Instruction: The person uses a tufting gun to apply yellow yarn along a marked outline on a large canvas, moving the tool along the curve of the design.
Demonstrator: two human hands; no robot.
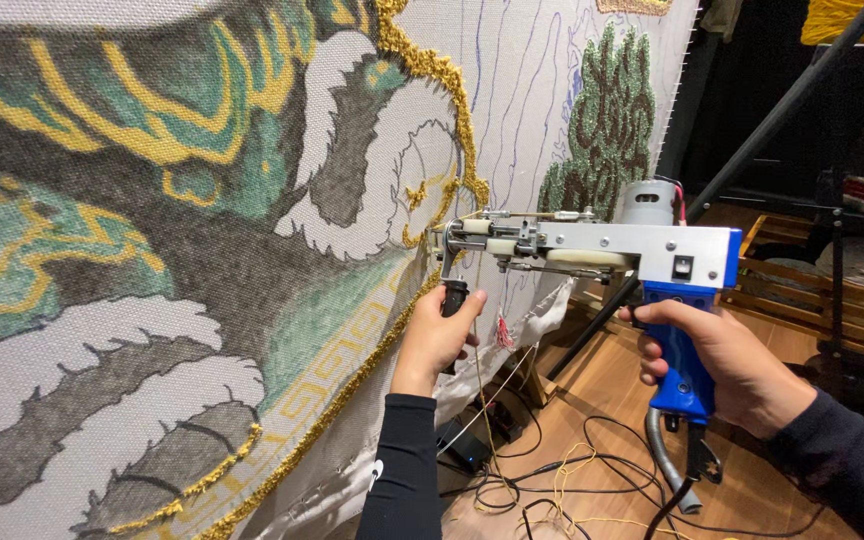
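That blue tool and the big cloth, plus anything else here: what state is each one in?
Tufting gun: held level, its tip against the cloth.
Left hand: closed on the black front grip.
Right hand: closed on the blue rear handle.
Cloth: stretched upright, mostly filled with yarn, a part near the top still only drawn.
Yellow yarn: hangs slack below the gun.
Cables: lying loose on the wooden floor.
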